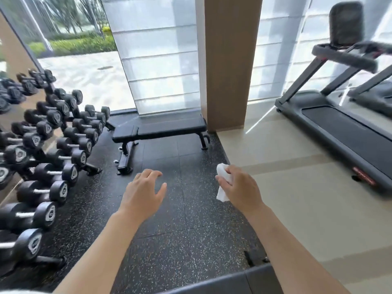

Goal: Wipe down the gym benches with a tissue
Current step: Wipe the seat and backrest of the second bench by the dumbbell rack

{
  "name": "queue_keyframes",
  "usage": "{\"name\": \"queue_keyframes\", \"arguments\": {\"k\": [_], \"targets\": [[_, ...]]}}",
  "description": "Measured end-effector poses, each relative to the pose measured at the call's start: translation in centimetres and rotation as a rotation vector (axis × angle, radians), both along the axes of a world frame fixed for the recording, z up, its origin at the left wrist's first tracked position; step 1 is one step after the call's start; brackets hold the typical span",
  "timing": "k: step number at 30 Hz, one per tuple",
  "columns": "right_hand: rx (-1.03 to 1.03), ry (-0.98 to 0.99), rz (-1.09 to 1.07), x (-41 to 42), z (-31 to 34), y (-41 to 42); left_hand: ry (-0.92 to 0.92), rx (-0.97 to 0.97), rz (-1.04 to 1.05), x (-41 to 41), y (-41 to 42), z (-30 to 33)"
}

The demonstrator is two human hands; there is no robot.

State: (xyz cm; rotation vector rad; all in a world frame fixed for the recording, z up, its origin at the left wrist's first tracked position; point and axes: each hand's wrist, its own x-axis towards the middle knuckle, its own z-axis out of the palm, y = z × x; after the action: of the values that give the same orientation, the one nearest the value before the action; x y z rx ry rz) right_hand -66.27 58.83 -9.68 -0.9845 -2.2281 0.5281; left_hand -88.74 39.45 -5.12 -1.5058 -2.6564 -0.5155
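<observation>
- Right hand [237, 185] grips a crumpled white tissue [222, 181]: light, soft, likely tears easily; best kept bunched in the fingers.
- Left hand [142, 192] hovers, fingers relaxed, empty.
- Black flat bench [161, 128] stands well apart.

Dumbbell rack [48, 132] at left, treadmill [339, 128] at right, pillar [230, 60] between

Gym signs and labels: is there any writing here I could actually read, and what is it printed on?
None can be read.
Treadmill: red label on the side rail, lettering blurred.
Dumbbells: pale markings on the end caps, too small and blurred.
Bench and tissue: no writing visible.
</observation>
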Motion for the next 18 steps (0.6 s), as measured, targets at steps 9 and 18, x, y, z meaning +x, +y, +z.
{"name": "queue_keyframes", "arguments": {"k": [9,18], "targets": [[0.138,0.058,0.117,-0.6,7.6,-0.1,0.051,0.093,0.111,2.9,-3.5,7.3],[0.12,0.08,0.304,-2.3,9.5,-4.0,0.087,0.092,0.299,6.3,-10.4,8.8]]}}
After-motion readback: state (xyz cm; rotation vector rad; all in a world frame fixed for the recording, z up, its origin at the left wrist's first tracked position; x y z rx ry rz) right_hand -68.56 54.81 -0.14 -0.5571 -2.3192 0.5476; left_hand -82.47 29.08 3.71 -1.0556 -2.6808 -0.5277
